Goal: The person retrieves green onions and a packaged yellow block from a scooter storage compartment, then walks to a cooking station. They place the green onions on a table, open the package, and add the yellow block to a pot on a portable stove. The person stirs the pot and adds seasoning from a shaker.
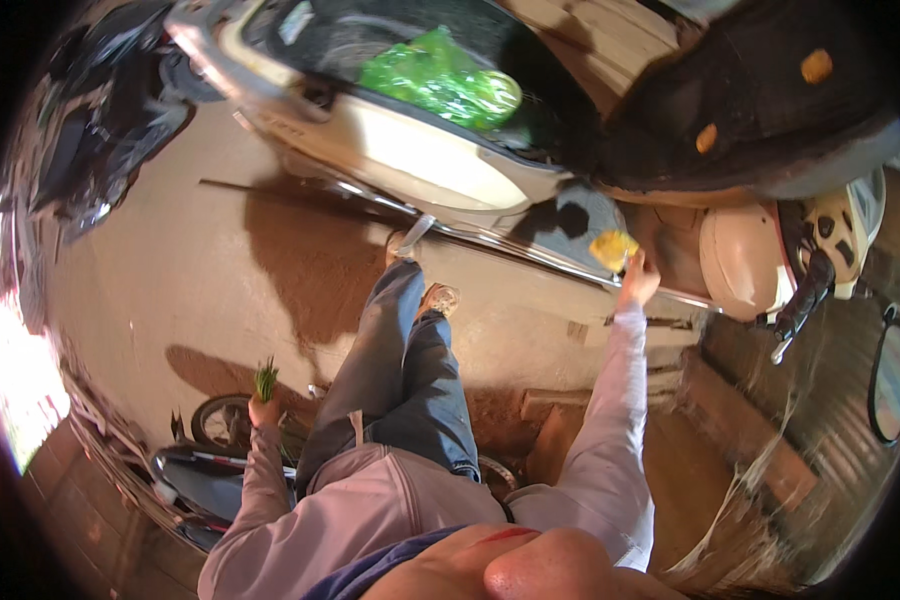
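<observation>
Upright in my left hand point(263, 411) is a small bunch of green stalks point(266, 378), the fingers wrapped round its lower end. My right hand point(640, 281) reaches forward to the scooter's footboard point(580, 222) and pinches a small yellow piece point(612, 249); whether it is cloth or sponge I cannot tell. In front of me stands a cream scooter point(410, 150) with its dark seat point(750, 110) tipped up to the right. A shiny green plastic bag point(440, 80) lies in the open storage space under the seat.
A cream helmet point(745, 262) is at the right, beside a black handlebar grip point(806, 295) and a round mirror point(891, 380). Another two-wheeler point(200, 475) stands at the lower left. Dark plastic-like sheeting point(110, 150) is at the upper left. Wooden boards point(750, 430) lie at the lower right.
</observation>
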Demonstrator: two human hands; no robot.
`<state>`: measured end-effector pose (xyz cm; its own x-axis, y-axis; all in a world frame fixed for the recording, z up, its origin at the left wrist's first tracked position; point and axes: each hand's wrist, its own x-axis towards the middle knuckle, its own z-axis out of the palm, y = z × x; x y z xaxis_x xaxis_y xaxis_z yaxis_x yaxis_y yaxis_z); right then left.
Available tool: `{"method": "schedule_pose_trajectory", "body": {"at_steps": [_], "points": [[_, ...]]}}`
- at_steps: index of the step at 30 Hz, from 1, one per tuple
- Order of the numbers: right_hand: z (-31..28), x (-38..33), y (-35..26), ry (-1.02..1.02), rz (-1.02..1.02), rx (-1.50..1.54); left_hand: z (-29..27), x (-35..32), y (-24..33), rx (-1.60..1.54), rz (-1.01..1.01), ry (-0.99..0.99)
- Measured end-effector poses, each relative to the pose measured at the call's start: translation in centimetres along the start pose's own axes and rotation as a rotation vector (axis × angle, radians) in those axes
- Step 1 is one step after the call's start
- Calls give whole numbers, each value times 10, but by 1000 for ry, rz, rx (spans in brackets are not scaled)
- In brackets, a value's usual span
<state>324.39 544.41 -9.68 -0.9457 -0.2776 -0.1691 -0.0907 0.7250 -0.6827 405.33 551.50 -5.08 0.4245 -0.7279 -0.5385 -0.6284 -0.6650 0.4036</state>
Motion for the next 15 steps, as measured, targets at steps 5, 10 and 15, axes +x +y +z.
{"method": "schedule_pose_trajectory", "body": {"at_steps": [5, 10, 15], "points": [[-22, -139, -17, -511, -235, 381, 13, -36, 110, 42, 114, 3], [10, -219, 116, -550, -337, -314, -23, -33, 165, 290, 292, -185], [78, -330, 10, -894, -425, -686, -70, -15, 150, 157, 386, -44]]}}
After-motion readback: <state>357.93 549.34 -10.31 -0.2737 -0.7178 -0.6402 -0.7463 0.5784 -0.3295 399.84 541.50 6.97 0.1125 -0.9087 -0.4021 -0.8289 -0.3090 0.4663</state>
